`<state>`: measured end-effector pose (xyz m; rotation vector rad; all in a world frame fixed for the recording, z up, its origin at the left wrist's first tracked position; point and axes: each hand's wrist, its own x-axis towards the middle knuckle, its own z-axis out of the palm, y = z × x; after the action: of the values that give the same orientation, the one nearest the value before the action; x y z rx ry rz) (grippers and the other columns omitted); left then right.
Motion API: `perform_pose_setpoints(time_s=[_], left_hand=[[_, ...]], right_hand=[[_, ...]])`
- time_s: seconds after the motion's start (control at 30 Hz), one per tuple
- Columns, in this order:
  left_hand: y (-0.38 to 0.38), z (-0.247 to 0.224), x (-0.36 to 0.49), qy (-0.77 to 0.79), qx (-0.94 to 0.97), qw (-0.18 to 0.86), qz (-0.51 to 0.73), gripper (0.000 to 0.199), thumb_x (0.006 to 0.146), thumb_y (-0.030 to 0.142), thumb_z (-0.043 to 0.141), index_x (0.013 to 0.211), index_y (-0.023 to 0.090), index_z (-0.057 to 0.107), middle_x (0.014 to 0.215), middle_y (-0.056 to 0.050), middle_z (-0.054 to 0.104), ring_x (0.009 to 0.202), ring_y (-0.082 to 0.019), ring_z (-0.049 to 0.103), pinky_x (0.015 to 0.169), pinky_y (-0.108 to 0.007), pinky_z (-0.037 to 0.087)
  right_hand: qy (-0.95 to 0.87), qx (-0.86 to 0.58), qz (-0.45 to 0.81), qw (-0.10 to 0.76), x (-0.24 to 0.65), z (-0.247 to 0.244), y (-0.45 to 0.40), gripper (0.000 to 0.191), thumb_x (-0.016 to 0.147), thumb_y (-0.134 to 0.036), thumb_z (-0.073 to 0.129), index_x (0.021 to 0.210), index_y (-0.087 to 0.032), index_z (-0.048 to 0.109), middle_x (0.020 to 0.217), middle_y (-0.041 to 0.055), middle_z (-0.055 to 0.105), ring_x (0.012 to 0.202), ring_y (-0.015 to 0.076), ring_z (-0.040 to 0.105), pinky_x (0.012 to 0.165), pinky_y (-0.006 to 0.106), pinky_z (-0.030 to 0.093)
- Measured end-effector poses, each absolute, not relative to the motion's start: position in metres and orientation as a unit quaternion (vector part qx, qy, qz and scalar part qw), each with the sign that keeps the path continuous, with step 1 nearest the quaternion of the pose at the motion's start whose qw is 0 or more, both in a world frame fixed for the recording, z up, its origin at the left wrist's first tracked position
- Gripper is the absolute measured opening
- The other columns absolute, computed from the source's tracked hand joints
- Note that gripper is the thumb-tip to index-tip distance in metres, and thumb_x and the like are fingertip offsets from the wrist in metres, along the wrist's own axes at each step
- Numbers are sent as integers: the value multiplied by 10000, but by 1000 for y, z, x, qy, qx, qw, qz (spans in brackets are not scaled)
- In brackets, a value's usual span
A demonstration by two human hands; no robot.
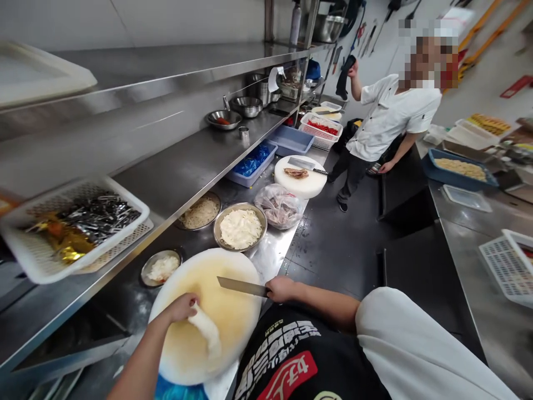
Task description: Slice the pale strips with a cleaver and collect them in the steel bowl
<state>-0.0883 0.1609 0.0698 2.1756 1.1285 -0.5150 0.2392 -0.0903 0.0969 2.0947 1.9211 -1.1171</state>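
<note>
My left hand (183,307) is closed on one end of a long white piece of food (207,331), whose other end hangs down over a round, yellowed cutting board (187,355). My right hand (281,289) grips the handle of a wide-bladed knife (241,285), its blade pointing left above the board's upper right part. A metal bowl of white shreds (240,228) sits just beyond the board. To the board's upper left is a smaller bowl of pale pieces (163,268).
A metal shelf (166,161) runs above the counter on the left, bearing a white basket of small packets (87,228). Farther along are a bagged item (278,206) and a second board with a cleaver (300,176). A person (377,122) stands in the aisle.
</note>
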Motion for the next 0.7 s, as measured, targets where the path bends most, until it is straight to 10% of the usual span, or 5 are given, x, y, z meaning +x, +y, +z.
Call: perform_pose_setpoints(time_s=[0.4, 0.7], left_hand=[[173, 73, -52, 538, 811, 225, -42, 624, 699, 324, 554, 1296, 146, 590, 1348, -161, 629, 1346, -344, 525, 1144, -457, 405], [-9, -17, -136, 449, 854, 255, 61, 544, 791, 469, 467, 1316, 383, 582, 1491, 28, 530, 1468, -293, 395, 1238, -442, 333]], right_hand=[[593, 689, -416, 11, 240, 105, -92, 299, 834, -323, 609, 1060, -196, 759, 972, 75, 757, 844, 218, 701, 642, 240, 463], [591, 689, -420, 4, 240, 102, -90, 275, 842, -329, 613, 1035, -191, 752, 959, 62, 749, 822, 207, 684, 634, 232, 438]])
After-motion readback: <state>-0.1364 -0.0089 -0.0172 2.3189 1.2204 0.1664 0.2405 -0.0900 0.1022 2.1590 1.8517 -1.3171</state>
